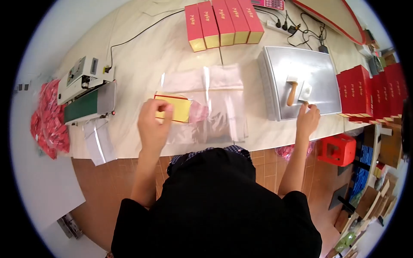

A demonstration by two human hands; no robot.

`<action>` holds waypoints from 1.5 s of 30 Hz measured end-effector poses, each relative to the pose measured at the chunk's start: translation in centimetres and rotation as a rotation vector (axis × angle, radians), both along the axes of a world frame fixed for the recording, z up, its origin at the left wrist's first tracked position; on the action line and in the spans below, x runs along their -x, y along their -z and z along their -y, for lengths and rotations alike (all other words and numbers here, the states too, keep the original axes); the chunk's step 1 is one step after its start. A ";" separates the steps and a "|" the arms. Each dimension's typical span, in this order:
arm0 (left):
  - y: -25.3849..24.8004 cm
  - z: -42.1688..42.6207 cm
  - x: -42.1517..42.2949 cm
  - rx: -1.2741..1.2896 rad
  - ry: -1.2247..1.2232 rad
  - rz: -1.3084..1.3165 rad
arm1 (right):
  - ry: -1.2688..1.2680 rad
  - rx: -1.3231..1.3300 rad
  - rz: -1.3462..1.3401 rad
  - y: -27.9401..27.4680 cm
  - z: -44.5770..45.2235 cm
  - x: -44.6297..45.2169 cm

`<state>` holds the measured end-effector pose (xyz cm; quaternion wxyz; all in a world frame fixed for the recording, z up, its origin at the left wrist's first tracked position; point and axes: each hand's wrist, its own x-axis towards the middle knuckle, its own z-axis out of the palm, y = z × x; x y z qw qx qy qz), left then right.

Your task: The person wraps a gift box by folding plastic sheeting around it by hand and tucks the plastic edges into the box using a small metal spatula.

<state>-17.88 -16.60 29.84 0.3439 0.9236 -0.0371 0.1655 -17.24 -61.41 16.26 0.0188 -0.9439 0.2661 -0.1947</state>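
My left hand [154, 122] is closed on the near side of a small yellow box with red edges [177, 109], tilted over clear plastic bags [223, 92]. A crinkled pink piece [198, 112] shows at the box's right end; whether it is inside or beneath, I cannot tell. On the right, my right hand [308, 118] has its fingertips pinched at the handle of a scraper with a pale blade [305, 91]. That scraper lies on a grey metal case [275, 103], beside a second scraper with a wooden handle [292, 92].
Red boxes with yellow ends [223, 23] stand in a row at the back. More red boxes [359, 90] sit at the right. A sealing machine with a green belt [88, 101] stands left, near pink bags [49, 116]. Cables and a power strip [277, 28] lie behind the case.
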 end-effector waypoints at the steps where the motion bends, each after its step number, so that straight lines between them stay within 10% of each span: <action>1: -0.2 0.7 0.1 -0.017 -0.004 -0.003 | 0.024 -0.009 -0.054 0.3 0.0 0.0; 12: 0.8 3.4 0.5 -0.367 -0.073 -0.247 | 0.159 -0.282 -0.053 1.5 1.0 -0.3; 20: 2.4 1.2 0.3 -0.362 -0.081 -0.170 | -0.709 -0.795 -0.044 -7.9 -7.7 1.8; 25: 2.9 0.8 0.3 -0.320 -0.085 -0.121 | -1.165 -0.725 -0.108 -11.0 -13.9 1.4; 45: 0.4 -1.8 0.5 -0.256 0.252 -0.065 | -1.277 -0.557 -0.255 -12.9 -19.3 -0.1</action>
